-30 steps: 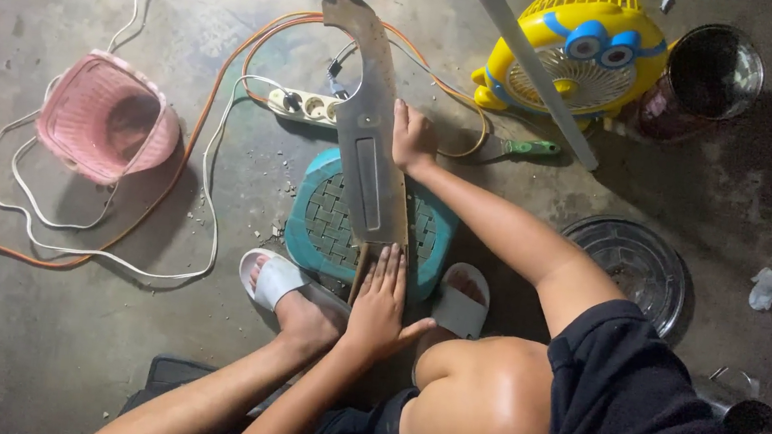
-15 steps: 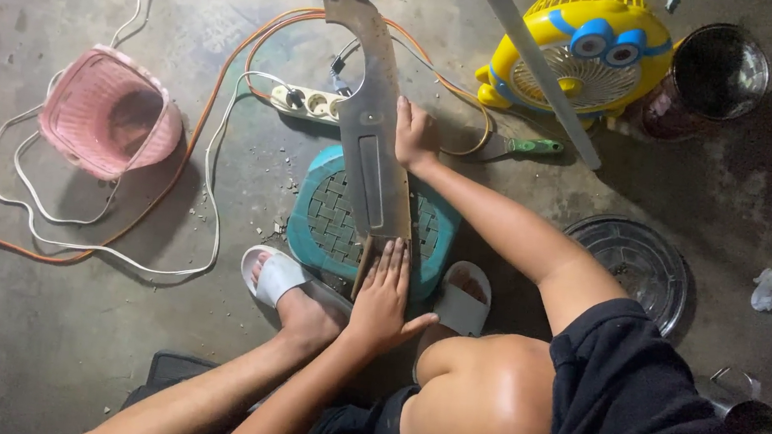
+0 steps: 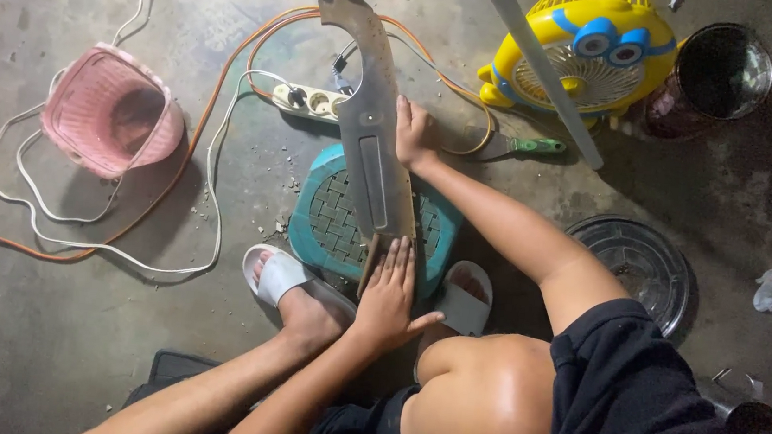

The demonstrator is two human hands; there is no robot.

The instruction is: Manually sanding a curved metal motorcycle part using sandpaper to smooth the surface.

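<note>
A long curved grey metal plate [image 3: 368, 122] lies across a small teal plastic stool [image 3: 325, 221] on the concrete floor, its far end sticking out past the stool. My left hand [image 3: 389, 294] lies flat on the plate's near end, fingers together, pressing it down. My right hand [image 3: 412, 132] grips the plate's right edge about halfway along. My feet in white sandals [image 3: 280, 273] rest on either side of the stool's near edge.
A pink basket [image 3: 106, 113] lies tipped at the left among white and orange cables [image 3: 220, 91]. A power strip [image 3: 308, 100] sits behind the stool. At the right are a yellow fan [image 3: 596, 49], a dark bucket [image 3: 725, 70], a green-handled tool [image 3: 527, 147] and a round grille [image 3: 638, 262].
</note>
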